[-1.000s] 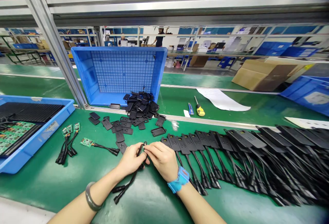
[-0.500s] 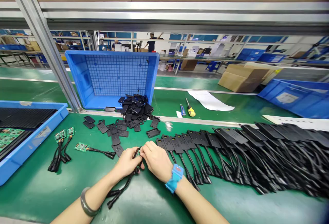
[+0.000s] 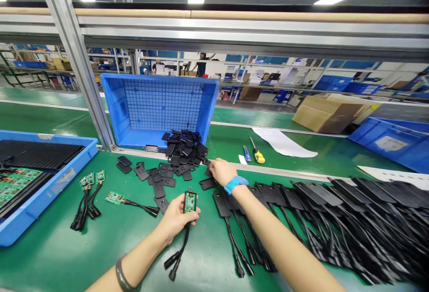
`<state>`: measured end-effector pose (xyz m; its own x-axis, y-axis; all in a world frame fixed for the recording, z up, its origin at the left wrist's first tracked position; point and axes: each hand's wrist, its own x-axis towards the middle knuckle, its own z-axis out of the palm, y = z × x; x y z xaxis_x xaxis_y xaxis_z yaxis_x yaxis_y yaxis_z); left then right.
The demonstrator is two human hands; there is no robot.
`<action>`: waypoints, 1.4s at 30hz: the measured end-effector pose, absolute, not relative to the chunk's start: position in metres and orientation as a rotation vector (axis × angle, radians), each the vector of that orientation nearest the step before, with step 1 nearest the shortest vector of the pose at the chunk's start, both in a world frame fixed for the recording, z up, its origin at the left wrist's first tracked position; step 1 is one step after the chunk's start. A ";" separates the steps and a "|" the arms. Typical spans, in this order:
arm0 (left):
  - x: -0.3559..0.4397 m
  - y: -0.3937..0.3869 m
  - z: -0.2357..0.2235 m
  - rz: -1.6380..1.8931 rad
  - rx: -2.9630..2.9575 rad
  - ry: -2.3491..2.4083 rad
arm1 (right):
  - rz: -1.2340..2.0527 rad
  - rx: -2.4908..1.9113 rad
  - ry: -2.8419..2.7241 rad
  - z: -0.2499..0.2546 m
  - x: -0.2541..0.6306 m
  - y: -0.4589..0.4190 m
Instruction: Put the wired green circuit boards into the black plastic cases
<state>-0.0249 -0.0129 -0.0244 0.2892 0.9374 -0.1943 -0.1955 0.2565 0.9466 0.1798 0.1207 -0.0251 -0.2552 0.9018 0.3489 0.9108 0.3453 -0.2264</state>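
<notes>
My left hand [image 3: 176, 218] is closed round a small green circuit board [image 3: 190, 201] seated in a black housing, and its black cable [image 3: 177, 258] hangs down onto the green mat. My right hand [image 3: 219, 171], with a blue wrist strap, reaches forward to the edge of a pile of black plastic covers [image 3: 182, 146]. Its fingertips touch a cover at the pile's right side; whether they grip it I cannot tell. More loose covers [image 3: 157, 178] lie scattered in front of the pile.
A tilted blue crate [image 3: 134, 108] stands behind the pile. A long row of finished black cable units [image 3: 335, 207] fills the right. Bare boards with cables [image 3: 115, 198] and a blue tray of boards [image 3: 50, 180] lie left. A screwdriver [image 3: 258, 154], cardboard box [image 3: 325, 113] sit beyond.
My right hand has left the board and reached forward to the pile of covers. My left hand now holds the board assembly alone, turned face up.
</notes>
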 end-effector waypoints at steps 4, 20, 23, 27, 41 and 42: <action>-0.027 -0.012 -0.028 1.002 0.966 0.940 | 0.050 -1.288 -2.361 -0.023 0.109 0.120; -0.031 -0.014 -0.027 0.948 0.996 0.815 | 1.087 -1.041 -1.478 0.000 0.136 0.025; -0.031 -0.014 -0.029 0.905 1.042 0.745 | 1.208 -1.062 -1.410 -0.014 0.136 0.007; -0.030 -0.014 -0.034 0.871 1.139 0.791 | 1.177 -1.083 -1.422 -0.028 0.135 0.000; -0.022 -0.021 -0.031 0.779 1.365 0.979 | 1.192 -1.164 -1.448 -0.034 0.132 -0.001; -0.021 -0.021 -0.033 0.793 1.339 0.976 | 1.110 -1.203 -1.484 -0.035 0.130 -0.003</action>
<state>-0.0213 -0.0211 -0.0331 0.4079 0.9057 -0.1151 0.0730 0.0933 0.9930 0.1298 -0.0029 -0.0350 -0.1229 0.9871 0.1023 0.1806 0.1236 -0.9758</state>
